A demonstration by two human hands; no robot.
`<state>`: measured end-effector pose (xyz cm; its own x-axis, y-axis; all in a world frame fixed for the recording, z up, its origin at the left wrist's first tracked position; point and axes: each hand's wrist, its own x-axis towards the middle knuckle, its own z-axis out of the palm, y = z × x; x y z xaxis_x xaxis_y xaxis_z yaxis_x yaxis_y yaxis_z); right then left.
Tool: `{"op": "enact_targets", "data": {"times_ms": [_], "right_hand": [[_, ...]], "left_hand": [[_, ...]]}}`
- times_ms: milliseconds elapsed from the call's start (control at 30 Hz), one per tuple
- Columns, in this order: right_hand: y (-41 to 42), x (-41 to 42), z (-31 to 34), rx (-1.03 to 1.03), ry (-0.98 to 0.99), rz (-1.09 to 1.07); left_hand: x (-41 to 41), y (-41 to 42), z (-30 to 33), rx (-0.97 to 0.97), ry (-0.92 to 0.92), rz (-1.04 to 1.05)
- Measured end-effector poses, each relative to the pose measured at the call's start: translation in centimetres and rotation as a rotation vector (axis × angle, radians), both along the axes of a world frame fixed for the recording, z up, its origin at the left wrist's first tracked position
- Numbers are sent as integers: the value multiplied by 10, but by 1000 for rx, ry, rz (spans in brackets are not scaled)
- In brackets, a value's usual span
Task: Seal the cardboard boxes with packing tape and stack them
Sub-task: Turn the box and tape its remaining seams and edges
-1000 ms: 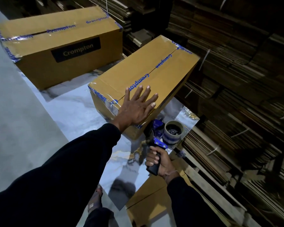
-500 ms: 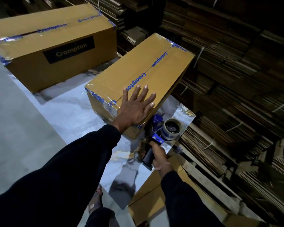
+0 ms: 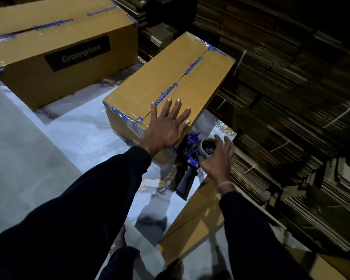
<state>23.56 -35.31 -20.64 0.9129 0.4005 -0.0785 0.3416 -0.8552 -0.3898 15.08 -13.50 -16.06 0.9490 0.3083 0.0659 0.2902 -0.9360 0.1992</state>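
A long cardboard box (image 3: 192, 77), taped along its top seam with blue-printed "Crompton" tape, lies on the glossy floor sheet. My left hand (image 3: 166, 128) rests flat on its near top corner, fingers spread. A blue tape dispenser (image 3: 192, 158) with a nearly spent roll lies on the sheet just right of the box's near end, its dark handle pointing toward me. My right hand (image 3: 216, 158) hovers over the roll with fingers loose and spread, no longer gripping the handle. A second taped box (image 3: 55, 51) sits at the back left.
Bundled stacks of flat cardboard (image 3: 291, 87) fill the right side and the back. A flattened carton (image 3: 192, 225) lies on the floor near my right arm. My feet (image 3: 117, 239) stand at the bottom edge. Grey floor (image 3: 18, 158) stretches to the left.
My right hand has let go of the dispenser's handle and moved up over the roll, fingers opened. The dispenser now lies on the sheet. My left hand stays flat on the box.
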Motion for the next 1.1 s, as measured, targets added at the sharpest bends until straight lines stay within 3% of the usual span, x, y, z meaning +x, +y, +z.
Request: {"op": "enact_targets", "data": {"times_ms": [200,633,767,900,1000,1100], "right_hand": [[1,30,-11,-191,228,181],[0,26,-31,-272,204,224],[-3,24,-23,-209,266,212],[4,13,-12,-44,205,179],[16,-3,-7,132,135,176],[38,-31,12,419,211,101]], "left_hand": [[1,1,-1,3,9,-3],[3,1,-3,-24,8,-1],[3,1,-2,-29,13,-2],[1,1,-3,-30,4,-11],[1,1,-1,-39,14,-11],[0,1,2,-54,27,-19]]}}
